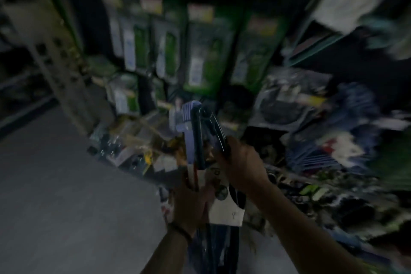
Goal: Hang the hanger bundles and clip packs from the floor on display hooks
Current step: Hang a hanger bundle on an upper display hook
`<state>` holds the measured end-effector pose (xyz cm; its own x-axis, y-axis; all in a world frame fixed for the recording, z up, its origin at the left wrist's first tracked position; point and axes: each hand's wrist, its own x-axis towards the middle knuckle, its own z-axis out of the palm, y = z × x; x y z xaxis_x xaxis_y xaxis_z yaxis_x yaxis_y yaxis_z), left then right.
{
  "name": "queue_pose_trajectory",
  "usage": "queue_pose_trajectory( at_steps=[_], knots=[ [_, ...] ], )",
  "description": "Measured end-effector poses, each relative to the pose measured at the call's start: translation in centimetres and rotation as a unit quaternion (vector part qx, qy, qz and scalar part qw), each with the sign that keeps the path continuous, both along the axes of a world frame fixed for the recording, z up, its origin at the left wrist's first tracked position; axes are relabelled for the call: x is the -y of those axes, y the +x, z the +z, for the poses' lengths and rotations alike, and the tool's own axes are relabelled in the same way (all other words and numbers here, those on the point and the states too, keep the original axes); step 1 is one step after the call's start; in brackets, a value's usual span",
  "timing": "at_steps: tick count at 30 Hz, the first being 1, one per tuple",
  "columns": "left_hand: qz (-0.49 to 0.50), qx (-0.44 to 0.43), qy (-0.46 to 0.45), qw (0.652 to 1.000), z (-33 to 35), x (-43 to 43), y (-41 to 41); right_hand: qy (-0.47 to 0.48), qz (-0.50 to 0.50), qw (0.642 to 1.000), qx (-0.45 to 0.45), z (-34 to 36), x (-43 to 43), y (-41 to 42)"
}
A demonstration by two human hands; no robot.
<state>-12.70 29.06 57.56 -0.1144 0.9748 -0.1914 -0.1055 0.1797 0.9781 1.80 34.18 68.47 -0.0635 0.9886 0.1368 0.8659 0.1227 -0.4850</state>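
the right hand (240,162) grips the dark hook end of a hanger bundle (198,131), and the left hand (191,204) curls round its lower part beside a white card (224,211). the bundle is held upright, its lilac top near blurred green packs (195,62) hanging ahead. a pile of goods (311,140) crowds the right; bare grey floor (66,184) lies open on the left, edged by a pale shelf upright (55,51).

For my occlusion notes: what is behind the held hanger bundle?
Blurred green packs hang behind the hanger bundle, with a heap of packaged goods below them. The bundle, left hand and right hand cover the heap's middle; what lies there cannot be seen.
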Motion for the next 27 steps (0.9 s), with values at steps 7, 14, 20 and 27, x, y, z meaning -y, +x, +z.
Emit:
queue_pose_trajectory(
  at_steps=[7, 14, 20, 27],
  knots=[
    [-0.146, 0.005, 0.170, 0.974, 20.8, 0.2, 11.2, 0.128, -0.146, 0.980, 0.039, 19.0, 6.4, 13.2],
    [-0.230, -0.017, 0.274, 0.933, 34.3, 5.8, 28.1, 0.184, -0.216, 0.956, 0.069, 30.2, 19.8, 28.4],
    [-0.278, -0.054, 0.374, 0.883, 41.0, 12.6, 43.0, 0.228, -0.302, 0.924, 0.051, 36.2, 32.5, 42.3],
    [-0.225, -0.140, 0.523, 0.810, 46.3, 14.8, 56.7, 0.250, -0.343, 0.900, 0.102, 41.1, 40.6, 55.1]
  ],
)
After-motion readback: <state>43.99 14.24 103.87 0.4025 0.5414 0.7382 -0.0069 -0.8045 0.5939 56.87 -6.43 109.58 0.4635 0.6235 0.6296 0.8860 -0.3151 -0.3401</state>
